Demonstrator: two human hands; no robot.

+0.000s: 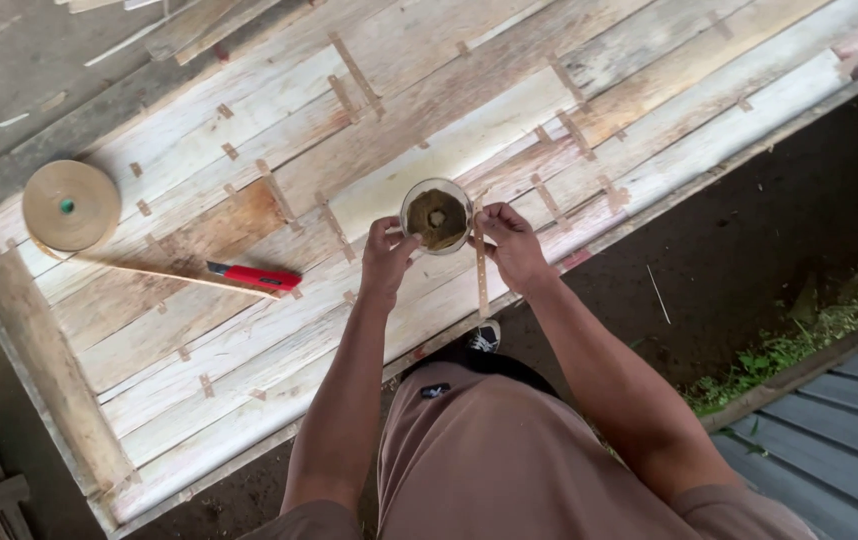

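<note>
My left hand [387, 258] and my right hand [511, 243] both grip a small round clear container [436, 215] with a brownish mass inside, held just above a sheet of pale wood veneer strips [369, 130]. A narrow strip of brown tape [481, 265] hangs down from my right hand's fingers. A red utility knife [254, 277] lies on the veneer to the left of my left hand. Farther left sits a roll of brown tape [71, 205], with a loose tail running toward the knife.
Short brown tape patches [277, 190] join the veneer strips in several places. The sheet rests on a board [59, 390] with its front edge near my knees. Dark soil [749, 250] lies to the right, with grass and grey corrugated sheeting [839, 440] at the lower right.
</note>
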